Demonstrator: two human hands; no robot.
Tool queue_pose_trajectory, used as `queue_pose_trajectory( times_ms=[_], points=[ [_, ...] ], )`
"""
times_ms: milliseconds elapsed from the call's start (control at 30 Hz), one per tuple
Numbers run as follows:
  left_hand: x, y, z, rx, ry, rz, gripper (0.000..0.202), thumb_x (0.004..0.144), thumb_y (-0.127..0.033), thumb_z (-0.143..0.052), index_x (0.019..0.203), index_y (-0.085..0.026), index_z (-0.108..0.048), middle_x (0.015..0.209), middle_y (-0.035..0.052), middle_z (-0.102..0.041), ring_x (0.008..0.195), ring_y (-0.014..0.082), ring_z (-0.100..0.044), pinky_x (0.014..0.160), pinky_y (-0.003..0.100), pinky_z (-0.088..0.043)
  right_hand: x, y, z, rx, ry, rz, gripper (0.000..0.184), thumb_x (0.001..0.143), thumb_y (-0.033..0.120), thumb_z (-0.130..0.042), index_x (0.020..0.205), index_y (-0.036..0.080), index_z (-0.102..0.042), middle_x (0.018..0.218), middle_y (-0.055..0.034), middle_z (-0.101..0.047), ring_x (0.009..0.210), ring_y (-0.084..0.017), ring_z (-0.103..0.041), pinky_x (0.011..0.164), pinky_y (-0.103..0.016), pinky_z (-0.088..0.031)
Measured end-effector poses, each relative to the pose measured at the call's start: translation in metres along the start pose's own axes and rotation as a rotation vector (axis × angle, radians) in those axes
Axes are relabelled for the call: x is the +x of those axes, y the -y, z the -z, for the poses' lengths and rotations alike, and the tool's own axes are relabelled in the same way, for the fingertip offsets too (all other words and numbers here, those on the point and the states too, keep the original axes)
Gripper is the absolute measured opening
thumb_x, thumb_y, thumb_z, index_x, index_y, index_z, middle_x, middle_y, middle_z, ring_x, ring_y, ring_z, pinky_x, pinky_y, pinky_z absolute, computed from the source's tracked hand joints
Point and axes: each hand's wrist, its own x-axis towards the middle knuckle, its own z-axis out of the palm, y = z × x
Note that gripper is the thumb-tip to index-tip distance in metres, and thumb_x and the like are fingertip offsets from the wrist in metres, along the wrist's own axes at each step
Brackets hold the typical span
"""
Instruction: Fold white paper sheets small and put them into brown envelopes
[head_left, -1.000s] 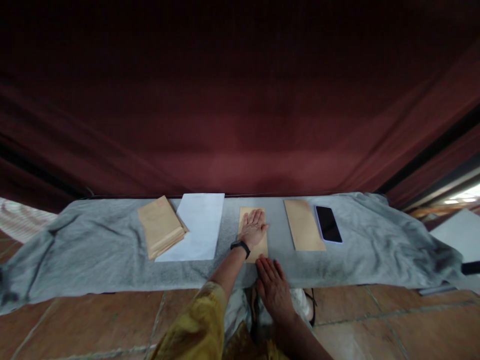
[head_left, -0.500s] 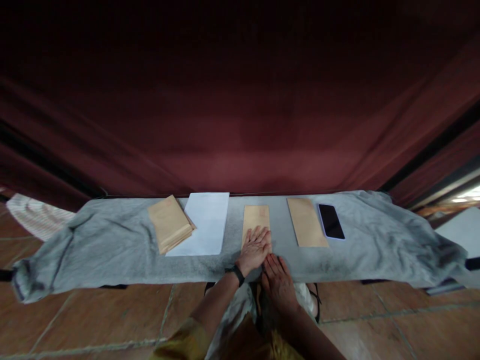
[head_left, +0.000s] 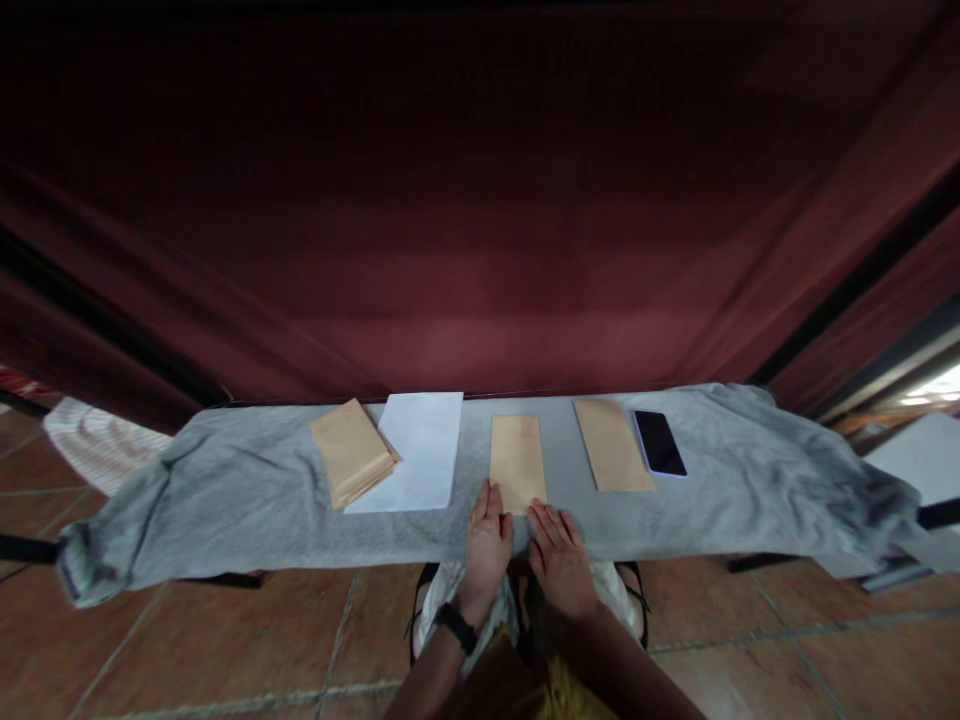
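A brown paper envelope (head_left: 517,455) with faint reddish print near its top right lies flat in front of me. My left hand (head_left: 488,540) rests at its lower left corner, fingers stretched forward. At the lower right corner my right hand (head_left: 561,560) lies with its fingers extended and fingertips touching the edge. To the left, a stack of brown envelopes (head_left: 352,450) overlaps a stack of white paper (head_left: 426,450). Another brown envelope (head_left: 613,445) lies to the right, beside a phone (head_left: 660,442) with a dark screen.
Grey cloth (head_left: 247,480) covers the narrow bench and hangs in folds at both ends. Behind it rises a dark red panel (head_left: 480,300). Brown floor tiles (head_left: 285,640) show below, and a striped cloth (head_left: 101,440) is at the far left.
My left hand has slid back off the middle of the envelope to its lower left corner. My right hand stays near the lower right corner. The view has shifted slightly.
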Motion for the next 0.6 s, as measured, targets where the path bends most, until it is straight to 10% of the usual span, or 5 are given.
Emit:
queue_pose_trajectory(
  times_ms=[200, 433, 600],
  points=[
    [0.036, -0.012, 0.010, -0.461, -0.006, 0.461, 0.059, 0.073, -0.017, -0.067, 0.132, -0.016, -0.060, 0.129, 0.0149, -0.067, 0.128, 0.0296, -0.059, 0.113, 0.045, -0.043, 0.010, 0.008, 0.002, -0.035, 0.036, -0.077, 0.047, 0.099, 0.017, -0.042, 0.145, 0.016, -0.055, 0.149, -0.0091, -0.058, 0.137, -0.023, -0.052, 0.119, -0.045, -0.031],
    [0.047, -0.027, 0.016, -0.730, 0.035, 0.509, 0.040, 0.073, -0.023, -0.070, 0.113, -0.016, -0.070, 0.097, 0.0077, -0.076, 0.090, 0.0224, -0.072, 0.086, 0.035, -0.057, 0.029, 0.011, -0.003, -0.034, -0.020, -0.193, 0.040, 0.099, 0.024, -0.049, 0.136, 0.023, -0.063, 0.138, -0.0114, -0.066, 0.112, -0.028, -0.066, 0.100, -0.044, -0.048],
    [0.044, -0.049, 0.016, -0.878, 0.056, 0.507, 0.042, 0.084, -0.041, -0.068, 0.118, -0.019, -0.071, 0.120, 0.0122, -0.074, 0.109, 0.0252, -0.070, 0.092, 0.037, -0.056, 0.054, 0.001, 0.002, 0.767, -0.158, -0.587, 0.026, 0.094, 0.031, -0.054, 0.109, 0.023, -0.073, 0.117, -0.0112, -0.075, 0.100, -0.026, -0.071, 0.089, -0.036, -0.053]
  ],
)
